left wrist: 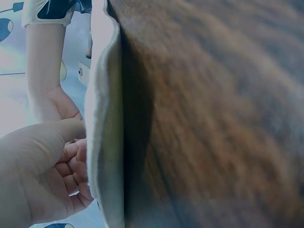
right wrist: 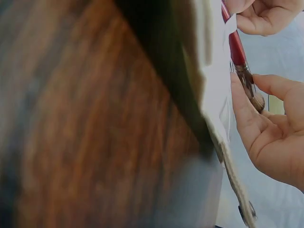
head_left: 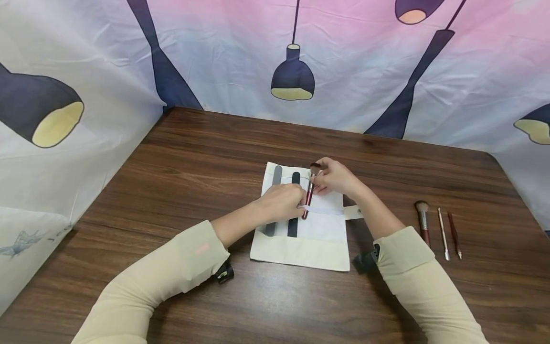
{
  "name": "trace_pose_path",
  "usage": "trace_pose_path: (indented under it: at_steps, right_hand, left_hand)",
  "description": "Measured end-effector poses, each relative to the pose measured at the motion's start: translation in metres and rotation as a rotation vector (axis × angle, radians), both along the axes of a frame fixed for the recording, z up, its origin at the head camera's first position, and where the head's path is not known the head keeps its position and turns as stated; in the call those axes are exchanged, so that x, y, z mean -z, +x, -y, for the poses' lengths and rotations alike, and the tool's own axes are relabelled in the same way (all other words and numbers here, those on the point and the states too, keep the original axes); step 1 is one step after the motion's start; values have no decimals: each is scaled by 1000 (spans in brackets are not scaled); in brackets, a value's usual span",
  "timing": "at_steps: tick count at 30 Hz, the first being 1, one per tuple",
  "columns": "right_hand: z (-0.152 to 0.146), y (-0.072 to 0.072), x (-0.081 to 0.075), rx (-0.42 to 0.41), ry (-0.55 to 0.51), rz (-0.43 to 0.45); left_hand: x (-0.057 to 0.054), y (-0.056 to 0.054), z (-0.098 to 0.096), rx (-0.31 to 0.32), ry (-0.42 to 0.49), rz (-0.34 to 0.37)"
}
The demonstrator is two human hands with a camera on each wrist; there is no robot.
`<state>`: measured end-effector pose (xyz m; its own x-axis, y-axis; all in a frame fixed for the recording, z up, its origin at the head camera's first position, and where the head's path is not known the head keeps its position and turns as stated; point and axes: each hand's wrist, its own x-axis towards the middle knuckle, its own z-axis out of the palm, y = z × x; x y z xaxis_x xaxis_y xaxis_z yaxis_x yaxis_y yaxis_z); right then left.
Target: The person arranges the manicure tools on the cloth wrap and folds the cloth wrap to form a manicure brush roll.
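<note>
Dark-brown wood-grain tabletop (head_left: 223, 138), before a pastel lamp-printed cloth (head_left: 343, 67). Under a white elastic band (head_left: 326, 210), a slender red-handled brush (head_left: 309, 195) lies on an opened cream fabric pouch (head_left: 301, 253). My right hand (head_left: 337, 177), thumb and fingertips nearly together, pinches its bristle end; my left hand (head_left: 281, 203), curled, pinches the band. Leftward lie flat grey (head_left: 277, 175) and black strips (head_left: 295, 178); well rightward, a wider red-handled brush (head_left: 423, 217) and two slim rods (head_left: 443, 234).

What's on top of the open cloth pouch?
A grey nail file, a black nail file and a red-handled makeup brush. The left hand covers the files' middles; whatever else lies beneath it can't be seen.
</note>
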<state>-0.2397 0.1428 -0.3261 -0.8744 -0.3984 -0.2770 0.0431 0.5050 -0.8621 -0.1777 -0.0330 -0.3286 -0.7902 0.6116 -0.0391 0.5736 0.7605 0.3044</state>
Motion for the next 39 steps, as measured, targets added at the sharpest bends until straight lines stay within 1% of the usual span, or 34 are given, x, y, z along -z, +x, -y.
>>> trace_pose_path:
  at_steps: [4, 11, 16, 20, 26, 32, 37, 39]
  right_hand:
    - [3, 1, 0, -20, 33, 11]
    - [8, 3, -2, -79, 176, 7]
    - [9, 4, -2, -128, 246, 20]
    - [9, 5, -4, -153, 268, 26]
    - [9, 6, -4, -178, 258, 35]
    - [10, 7, -3, -184, 269, 63]
    - [10, 7, -4, -181, 286, 63]
    - [10, 8, -4, -175, 278, 65]
  left_hand:
    - [1, -1, 0, 9, 13, -2]
    - [2, -1, 0, 12, 12, 0]
    - [2, -2, 0, 17, 10, 7]
    - [3, -3, -1, 13, 8, 18]
    - [4, -4, -1, 13, 17, 22]
    - [5, -4, 0, 11, 27, 24]
    - [4, -4, -1, 13, 30, 24]
    - [4, -3, 0, 16, 35, 33]
